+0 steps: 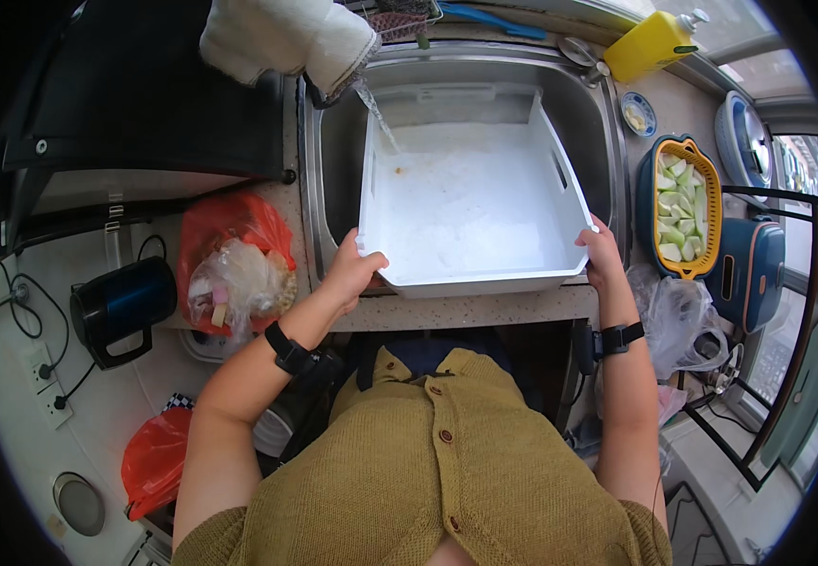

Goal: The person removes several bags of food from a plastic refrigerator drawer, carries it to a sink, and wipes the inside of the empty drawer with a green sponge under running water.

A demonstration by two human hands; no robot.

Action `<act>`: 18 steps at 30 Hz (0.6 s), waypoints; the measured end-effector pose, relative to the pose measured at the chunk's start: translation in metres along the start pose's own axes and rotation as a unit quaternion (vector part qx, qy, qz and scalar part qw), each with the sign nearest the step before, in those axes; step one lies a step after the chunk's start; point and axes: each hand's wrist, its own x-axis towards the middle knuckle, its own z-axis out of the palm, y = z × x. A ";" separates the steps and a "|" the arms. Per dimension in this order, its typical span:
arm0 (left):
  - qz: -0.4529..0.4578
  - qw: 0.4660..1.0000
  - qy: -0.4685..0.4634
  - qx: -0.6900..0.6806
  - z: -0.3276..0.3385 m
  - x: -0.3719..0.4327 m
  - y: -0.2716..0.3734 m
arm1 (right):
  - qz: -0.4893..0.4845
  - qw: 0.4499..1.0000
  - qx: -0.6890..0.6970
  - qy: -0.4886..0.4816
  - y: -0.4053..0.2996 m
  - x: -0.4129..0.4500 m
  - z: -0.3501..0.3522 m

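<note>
A white plastic drawer-like bin (465, 205) rests tilted over the stainless steel sink (578, 99), its near edge by the counter's front. My left hand (356, 272) grips its near left corner, thumb over the rim. On the near right corner, my right hand (601, 253) holds the rim the same way. A stream of water (380, 124) falls into the bin's far left part from beneath a white cloth (288, 35), which hides the tap. A small brownish speck (399, 170) shows on the bin's floor.
Right of the sink stand a yellow basket (713, 212) of cut pale-green pieces, a small dish (638, 114), a yellow pump bottle (649, 46) and clear plastic bags (677, 322). At left are a red plastic bag (235, 212) and a dark electric kettle (126, 304).
</note>
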 end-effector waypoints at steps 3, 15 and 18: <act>0.011 1.000 0.013 -0.019 -0.002 -0.003 0.003 | 0.011 0.999 -0.036 -0.010 -0.008 -0.016 0.000; -0.013 0.998 -0.023 -0.063 -0.039 -0.025 0.026 | -0.073 0.989 -0.120 -0.043 -0.082 -0.083 0.038; 0.003 0.994 -0.049 -0.102 -0.049 -0.030 0.013 | -0.099 0.984 -0.144 -0.033 -0.102 -0.098 0.057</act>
